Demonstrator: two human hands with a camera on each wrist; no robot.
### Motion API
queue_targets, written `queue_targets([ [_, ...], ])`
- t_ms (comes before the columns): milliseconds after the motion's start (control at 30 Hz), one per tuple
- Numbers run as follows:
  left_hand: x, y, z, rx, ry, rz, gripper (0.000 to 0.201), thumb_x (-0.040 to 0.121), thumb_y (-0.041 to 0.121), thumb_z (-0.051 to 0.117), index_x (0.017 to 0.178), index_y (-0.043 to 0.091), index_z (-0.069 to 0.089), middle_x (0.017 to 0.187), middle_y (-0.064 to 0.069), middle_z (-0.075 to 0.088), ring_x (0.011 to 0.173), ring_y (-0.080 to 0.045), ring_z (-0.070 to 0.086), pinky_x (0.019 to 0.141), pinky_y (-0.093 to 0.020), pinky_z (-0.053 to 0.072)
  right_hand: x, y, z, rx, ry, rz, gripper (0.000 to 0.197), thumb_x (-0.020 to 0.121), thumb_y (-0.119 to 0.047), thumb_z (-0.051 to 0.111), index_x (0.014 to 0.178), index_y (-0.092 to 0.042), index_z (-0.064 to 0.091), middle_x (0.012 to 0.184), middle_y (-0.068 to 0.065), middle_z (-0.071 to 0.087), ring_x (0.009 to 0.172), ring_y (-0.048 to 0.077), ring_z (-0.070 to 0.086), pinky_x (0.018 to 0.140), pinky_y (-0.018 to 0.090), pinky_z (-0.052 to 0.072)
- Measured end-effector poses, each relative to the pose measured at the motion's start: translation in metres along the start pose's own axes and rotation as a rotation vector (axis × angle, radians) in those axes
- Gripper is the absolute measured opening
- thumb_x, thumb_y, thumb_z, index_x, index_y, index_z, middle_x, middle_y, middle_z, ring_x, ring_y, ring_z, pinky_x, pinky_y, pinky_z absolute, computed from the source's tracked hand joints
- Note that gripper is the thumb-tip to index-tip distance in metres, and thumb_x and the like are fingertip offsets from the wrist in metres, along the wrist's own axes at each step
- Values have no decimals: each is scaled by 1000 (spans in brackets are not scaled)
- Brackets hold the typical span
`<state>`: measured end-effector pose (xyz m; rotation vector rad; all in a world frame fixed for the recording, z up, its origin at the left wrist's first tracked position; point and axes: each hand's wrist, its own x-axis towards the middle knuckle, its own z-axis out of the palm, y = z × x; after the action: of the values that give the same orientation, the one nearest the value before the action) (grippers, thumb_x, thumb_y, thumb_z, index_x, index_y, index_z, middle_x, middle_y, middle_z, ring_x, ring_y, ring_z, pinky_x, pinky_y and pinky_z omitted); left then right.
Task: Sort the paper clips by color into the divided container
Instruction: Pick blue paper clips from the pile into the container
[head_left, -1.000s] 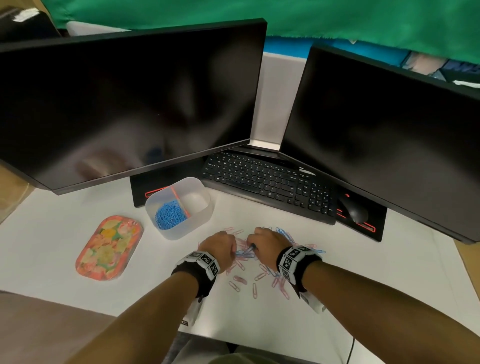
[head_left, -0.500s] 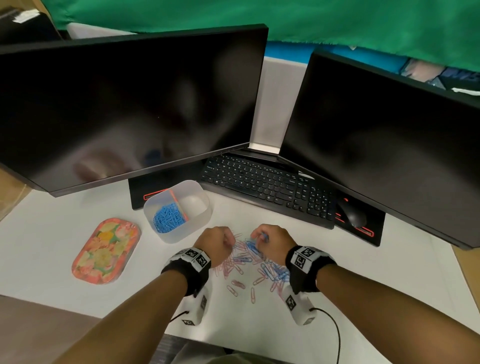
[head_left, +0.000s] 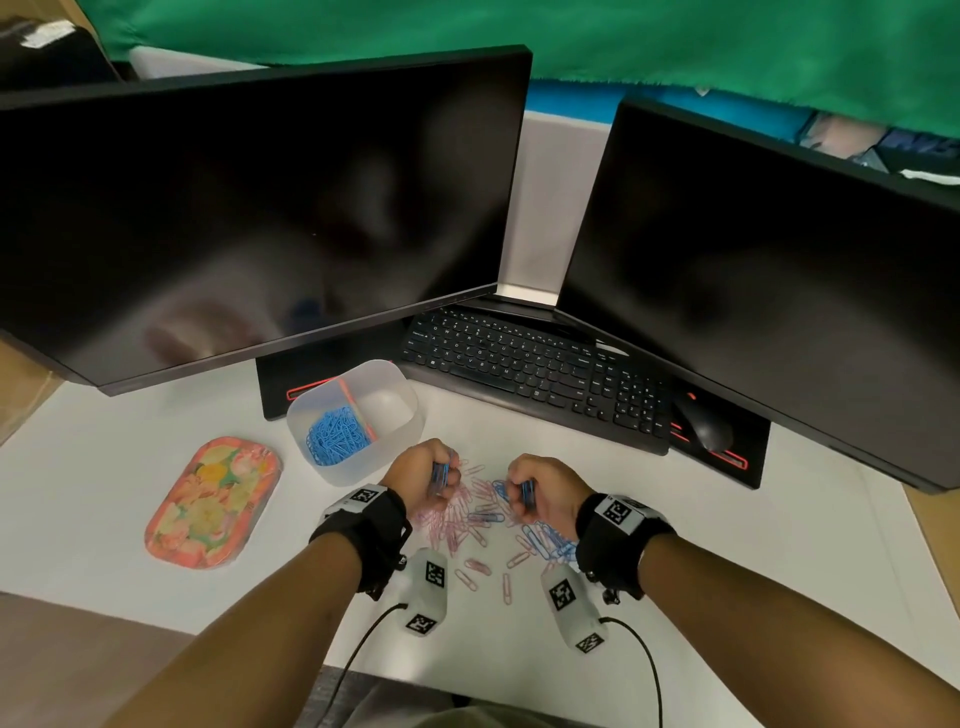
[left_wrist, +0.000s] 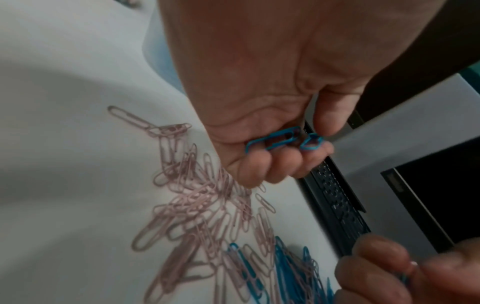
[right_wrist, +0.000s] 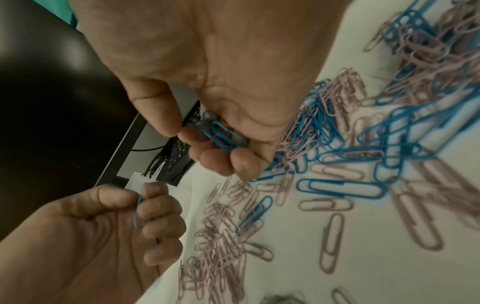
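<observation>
My left hand (head_left: 423, 475) and right hand (head_left: 540, 491) each pinch thin blue wire paper clips (left_wrist: 284, 139) above the mixed pile; the translucent divided plastic container (head_left: 363, 457) sits far left. Tangled pink clips (head_left: 457, 519) could ride along, I judge.

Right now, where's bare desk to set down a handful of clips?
Bare white desk between floral tray and left monitor, and right of right hand below mouse. Crowded: loose clip pile between the hands.
</observation>
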<state>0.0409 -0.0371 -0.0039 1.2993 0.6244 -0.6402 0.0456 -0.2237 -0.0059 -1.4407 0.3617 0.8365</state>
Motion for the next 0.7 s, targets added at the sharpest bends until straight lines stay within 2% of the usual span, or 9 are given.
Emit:
queue_targets([
  [67, -2, -2, 1, -21, -35, -11, 19, 81, 14, 35, 66, 12, 46, 57, -5, 44, 50, -20, 40, 51, -25, 27, -2, 0, 0, -127, 16, -25, 16, 85, -2, 48, 70, -8, 51, 64, 8, 49, 48, 17, 44, 49, 26, 31],
  [100, -2, -2, 1, -27, -41, -9, 19, 82, 16, 36, 66, 13, 46, 58, -5, 46, 51, -20, 41, 52, -26, 29, -3, 0, 1, -296, 31, -56, 13, 84, -4, 52, 73, -11, 55, 65, 4, 51, 51, 16, 47, 50, 25, 34],
  [167, -1, -3, 1, -17, -35, -3, 22, 85, 20, 40, 64, 15, 46, 58, -4, 46, 48, -18, 40, 51, -26, 29, -6, 4, 2, -728, 79, -143, 11, 83, -10, 57, 78, -19, 59, 74, -6, 56, 66, 11, 53, 61, 21, 41],
  [200, -1, -3, 2, 8, -26, 0, 24, 86, 22, 43, 64, 15, 45, 57, -3, 45, 46, -16, 38, 50, -25, 27, -7, 8, 3, -896, 89, -188, 12, 83, -10, 56, 81, -21, 59, 80, -8, 56, 74, 11, 54, 65, 21, 41],
  [267, 0, -3, 3, 71, 0, 15, 26, 89, 25, 49, 65, 16, 46, 56, -1, 43, 42, -13, 32, 46, -23, 23, -9, 16, 7, -1086, 94, -267, 15, 83, -7, 53, 89, -19, 60, 89, -4, 53, 82, 15, 53, 71, 23, 41],
  [367, 0, -4, 2, 120, 18, 35, 26, 88, 26, 54, 65, 16, 48, 55, 0, 43, 41, -12, 28, 42, -22, 21, -7, 27, 11, -1207, 88, -377, 19, 84, -3, 49, 95, -16, 57, 94, -2, 49, 86, 17, 49, 75, 26, 41],
  [500, -6, -6, 2, 158, 30, 56, 29, 91, 22, 54, 64, 13, 47, 54, -2, 42, 37, -11, 27, 39, -19, 21, -4, 32, 15, -1264, 53, -444, 25, 84, 0, 48, 102, -15, 55, 103, 3, 56, 92, 21, 53, 81, 31, 47],
  [567, -8, -7, 0, 184, 36, 66, 30, 92, 22, 54, 64, 12, 47, 54, -2, 41, 36, -11, 28, 38, -18, 22, -2, 33, 17, -1263, 33, -451, 28, 82, 3, 46, 102, -13, 55, 99, 4, 57, 87, 21, 53, 78, 31, 47],
  [700, -11, -7, -1, 224, 51, 71, 31, 92, 23, 56, 64, 12, 47, 55, -2, 41, 35, -10, 29, 39, -19, 23, -1, 30, 20, -1251, 39, -395, 30, 81, 6, 46, 102, -13, 54, 88, -1, 50, 80, 19, 53, 72, 31, 48],
])
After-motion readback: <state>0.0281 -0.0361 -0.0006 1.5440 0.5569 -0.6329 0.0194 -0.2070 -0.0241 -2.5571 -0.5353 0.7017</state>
